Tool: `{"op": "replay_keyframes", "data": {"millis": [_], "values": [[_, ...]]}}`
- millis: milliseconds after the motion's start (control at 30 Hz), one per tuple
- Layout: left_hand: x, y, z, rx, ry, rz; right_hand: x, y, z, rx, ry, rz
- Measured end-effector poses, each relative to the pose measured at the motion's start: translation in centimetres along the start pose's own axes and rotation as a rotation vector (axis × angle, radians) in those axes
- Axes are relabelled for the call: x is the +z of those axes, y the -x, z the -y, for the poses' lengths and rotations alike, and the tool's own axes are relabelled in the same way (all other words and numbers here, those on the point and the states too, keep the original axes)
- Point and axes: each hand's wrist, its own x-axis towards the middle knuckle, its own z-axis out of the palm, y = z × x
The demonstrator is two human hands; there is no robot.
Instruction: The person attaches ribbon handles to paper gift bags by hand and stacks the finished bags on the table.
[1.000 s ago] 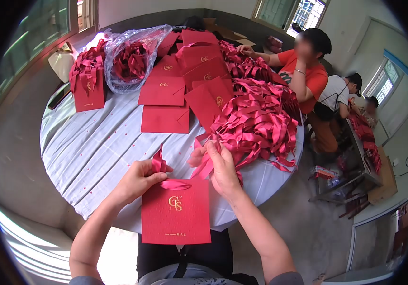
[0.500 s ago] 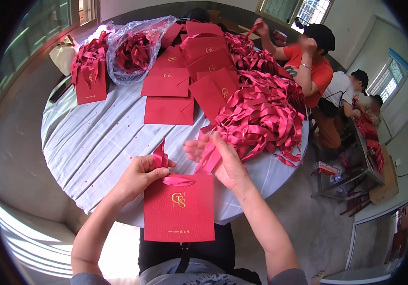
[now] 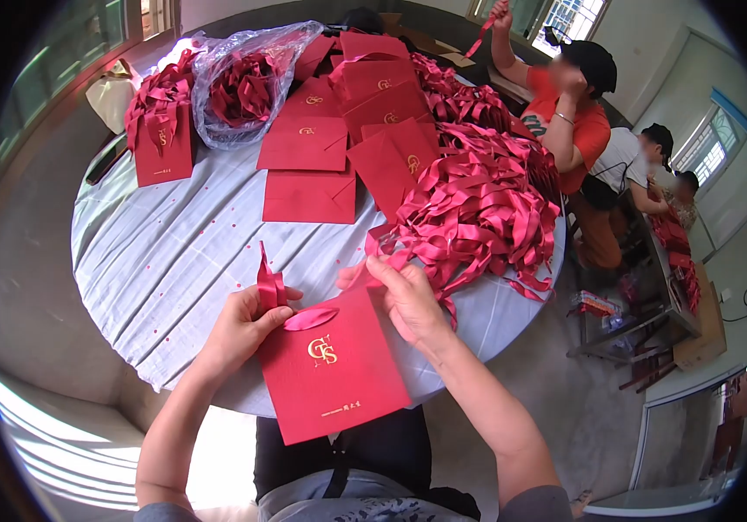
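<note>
A red paper gift bag [image 3: 339,374] with gold lettering hangs in front of my body, tilted, its top edge away from me. My left hand [image 3: 247,322] is closed at its upper left corner, with a standing loop of dark pink ribbon [image 3: 267,283] between thumb and fingers. A short pink ribbon handle [image 3: 311,317] crosses the bag's top edge. At the upper right corner my right hand [image 3: 410,304] pinches a pink ribbon strip [image 3: 363,277] between thumb and fingers. Its lower fingers are partly hidden beside the bag.
A round table under a pale cloth [image 3: 165,278] carries a large ribbon heap [image 3: 478,209], flat red bags [image 3: 308,196], a ribbon-draped bag [image 3: 163,157] and a clear plastic bag [image 3: 256,78] of ribbons. A person in orange [image 3: 578,130] sits at the right; others work behind.
The gift bag has tilted, its bottom swinging to the right. My right hand has gone from spread fingers to a pinch on the ribbon. The seated person's raised hand went higher.
</note>
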Motion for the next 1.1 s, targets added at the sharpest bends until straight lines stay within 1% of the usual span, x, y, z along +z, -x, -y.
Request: {"op": "replay_keyframes", "data": {"millis": [33, 167, 233, 267, 333, 400, 467, 533, 600, 667, 700, 733, 767, 800, 833, 867, 900, 933, 967, 1000, 1067, 1100], "values": [[0.2, 0.0, 0.0, 0.024, -0.011, 0.006, 0.0, 0.0, -0.1, 0.002, 0.002, -0.049], [0.2, -0.1, 0.1, 0.062, -0.048, 0.015, -0.1, -0.2, -0.5, -0.005, 0.021, -0.1], [0.3, 0.0, -0.1, 0.004, 0.006, -0.014, -0.4, -0.3, -0.2, 0.036, -0.06, -0.016], [0.3, -0.1, -0.2, 0.011, 0.007, -0.012, -0.3, -0.3, 0.0, 0.031, -0.056, -0.016], [0.2, 0.0, -0.3, 0.008, 0.061, -0.023, 0.1, -0.3, 0.3, 0.12, -0.064, 0.037], [0.1, 0.0, -0.4, -0.005, 0.11, -0.013, 0.3, -0.2, 0.2, 0.12, -0.017, 0.038], [0.3, 0.0, -0.6, -0.017, 0.161, 0.006, 0.2, 0.0, 0.4, 0.185, 0.144, 0.119], [0.6, 0.2, -1.1, 0.002, 0.068, 0.041, 0.4, 0.2, 0.3, 0.144, 0.116, 0.107], [0.9, 0.4, -1.4, -0.017, 0.083, 0.033, 0.3, 0.2, 0.3, 0.211, 0.053, 0.105], [1.2, 0.2, -0.7, -0.014, 0.096, 0.014, 0.7, 0.4, 0.1, 0.212, 0.139, 0.065], [1.4, 0.1, -0.4, -0.012, 0.073, -0.014, 0.4, 0.5, 0.1, 0.213, 0.208, 0.089], [1.5, 0.2, -0.1, -0.052, 0.091, -0.041, 0.6, 0.8, 0.3, 0.158, 0.301, 0.044], [1.8, 0.2, 0.1, -0.049, 0.102, -0.069, 0.7, 1.0, 0.4, 0.094, 0.448, 0.014], [2.1, 0.4, -0.2, -0.094, 0.129, -0.076, 0.3, 0.7, -0.9, -0.029, 0.532, 0.02], [2.2, 0.4, 0.1, -0.073, 0.066, -0.095, 0.6, 0.6, -1.1, -0.076, 0.535, -0.044], [2.1, 0.1, 0.8, -0.013, -0.009, -0.119, 0.4, -0.1, -2.4, -0.2, 0.542, -0.119], [2.1, 0.1, 1.1, 0.004, 0.075, -0.026, -0.5, -1.0, -3.9, -0.473, 0.774, -0.123], [1.9, 0.1, 1.1, 0.007, 0.154, 0.057, -0.3, -1.1, -4.6, -0.491, 0.739, -0.201], [1.9, 0.1, 0.6, -0.021, 0.181, 0.095, 0.2, -0.8, -4.0, -0.36, 0.62, -0.199], [1.7, -0.2, 1.4, -0.013, 0.202, 0.099, 0.0, -0.9, -4.2, -0.309, 0.674, -0.203], [1.7, -0.3, 1.9, -0.022, 0.218, 0.092, -0.1, -0.9, -5.4, -0.536, 1.028, -0.245], [2.1, 0.1, 1.0, -0.027, 0.209, 0.095, -0.3, -1.1, -5.1, -0.357, 1.011, -0.153]]}}
